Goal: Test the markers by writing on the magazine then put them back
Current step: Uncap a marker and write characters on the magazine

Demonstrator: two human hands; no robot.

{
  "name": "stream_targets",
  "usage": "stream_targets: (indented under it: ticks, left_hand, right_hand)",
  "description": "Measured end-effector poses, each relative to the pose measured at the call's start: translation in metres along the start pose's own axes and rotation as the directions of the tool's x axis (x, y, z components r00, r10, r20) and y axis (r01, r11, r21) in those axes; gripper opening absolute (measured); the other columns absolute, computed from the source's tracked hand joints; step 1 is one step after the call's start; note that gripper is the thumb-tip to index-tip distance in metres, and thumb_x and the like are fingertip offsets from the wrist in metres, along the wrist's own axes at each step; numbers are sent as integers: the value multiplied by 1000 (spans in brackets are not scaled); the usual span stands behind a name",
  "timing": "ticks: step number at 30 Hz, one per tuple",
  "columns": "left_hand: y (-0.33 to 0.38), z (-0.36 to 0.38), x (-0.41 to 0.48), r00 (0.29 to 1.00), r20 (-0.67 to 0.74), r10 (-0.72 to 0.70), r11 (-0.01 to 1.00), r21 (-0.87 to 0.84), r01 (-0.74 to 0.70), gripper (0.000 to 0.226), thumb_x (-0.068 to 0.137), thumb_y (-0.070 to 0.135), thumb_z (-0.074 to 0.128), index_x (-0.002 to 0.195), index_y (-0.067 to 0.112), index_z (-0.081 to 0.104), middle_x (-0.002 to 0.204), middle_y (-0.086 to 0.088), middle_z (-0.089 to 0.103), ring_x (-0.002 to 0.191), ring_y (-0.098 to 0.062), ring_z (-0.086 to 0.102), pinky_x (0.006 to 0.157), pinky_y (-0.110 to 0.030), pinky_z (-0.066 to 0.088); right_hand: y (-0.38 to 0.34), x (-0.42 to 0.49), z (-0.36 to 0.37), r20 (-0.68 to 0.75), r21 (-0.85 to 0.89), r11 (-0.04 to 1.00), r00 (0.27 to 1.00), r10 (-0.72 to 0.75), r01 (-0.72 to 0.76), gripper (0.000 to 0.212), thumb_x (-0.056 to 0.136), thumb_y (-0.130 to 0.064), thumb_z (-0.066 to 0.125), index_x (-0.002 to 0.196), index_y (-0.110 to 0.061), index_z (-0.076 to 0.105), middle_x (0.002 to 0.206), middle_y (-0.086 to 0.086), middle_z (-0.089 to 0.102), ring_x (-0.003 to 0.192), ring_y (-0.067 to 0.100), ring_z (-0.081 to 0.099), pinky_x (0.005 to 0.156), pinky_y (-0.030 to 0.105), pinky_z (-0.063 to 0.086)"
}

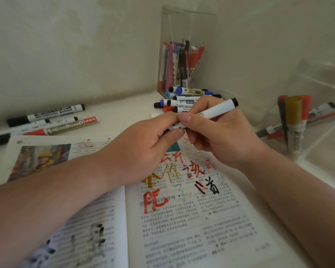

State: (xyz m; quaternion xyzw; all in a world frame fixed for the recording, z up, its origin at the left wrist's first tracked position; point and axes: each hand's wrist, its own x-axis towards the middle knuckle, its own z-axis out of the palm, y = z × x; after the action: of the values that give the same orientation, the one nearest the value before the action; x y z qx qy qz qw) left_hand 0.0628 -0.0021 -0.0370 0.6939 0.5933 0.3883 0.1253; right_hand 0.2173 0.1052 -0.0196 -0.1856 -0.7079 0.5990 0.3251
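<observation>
Carefully, with my right hand point(217, 136) pinching the white marker point(219, 109) and my left hand point(143, 146) curled round its hidden tip, I should work straight along its axis.

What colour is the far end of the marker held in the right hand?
Black, on the white-barrelled marker in the right hand; the head view shows it.

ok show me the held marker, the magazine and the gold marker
held marker point(218, 110): head view, white barrel
magazine point(182, 229): head view, right page text
gold marker point(294, 110): head view, gold upper end
</observation>
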Motion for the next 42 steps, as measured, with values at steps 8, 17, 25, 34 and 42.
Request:
stream_targets:
  ticks: [8, 17, 25, 34, 42]
  left_hand:
    - [4, 1, -1, 994, -107, 28, 1000, -11, -29, 26, 97, 52, 50, 123, 52, 56, 71, 28, 62, 62, 8, 55, 60, -10, 39]
    - [-3, 1, -8, 989, 141, -34, 999, 30, 30, 43, 101, 14, 42, 123, 49, 33, 106, 20, 55, 85, -10, 61, 77, -36, 52]
    - [-4, 2, -7, 997, 73, 13, 998, 65, -18, 50, 95, 20, 66, 130, 46, 41, 113, 29, 65, 106, 6, 63, 98, -20, 47]
    - [-15, 3, -4, 976, 132, 171, 954, 227, -198, 22, 92, 29, 68, 112, 32, 74, 109, 26, 67, 102, 9, 59, 95, -21, 49]
    - [-17, 5, -3, 975, 135, 177, 961, 190, -201, 26, 92, 23, 69, 117, 31, 73, 115, 19, 61, 106, -2, 61, 96, -34, 51]
  right_hand:
    - [-12, -4, 1, -56, -6, 998, 996, -66, 66, 22, 91, -8, 69, 74, -9, 54, 51, 11, 55, 38, 20, 44, 42, 21, 31]
    - [-19, -47, -49, -140, 52, 996, 987, 84, -77, 13, 75, -5, 56, 75, -3, 69, 55, 17, 55, 42, 26, 49, 40, 23, 31]
    - [4, -79, -50, -234, -135, 973, 961, 151, -186, 8, 66, -12, 74, 69, -20, 71, 55, 13, 49, 50, 24, 39, 44, 26, 28]
    - [4, -81, -45, -231, -356, 920, 970, 81, -162, 14, 89, -2, 71, 80, 2, 62, 52, 4, 54, 44, 13, 46, 45, 17, 37]
    - [2, -82, -43, -168, -327, 930, 978, 121, -171, 14, 75, -13, 71, 70, -4, 62, 53, 7, 55, 46, 14, 47, 45, 20, 37]
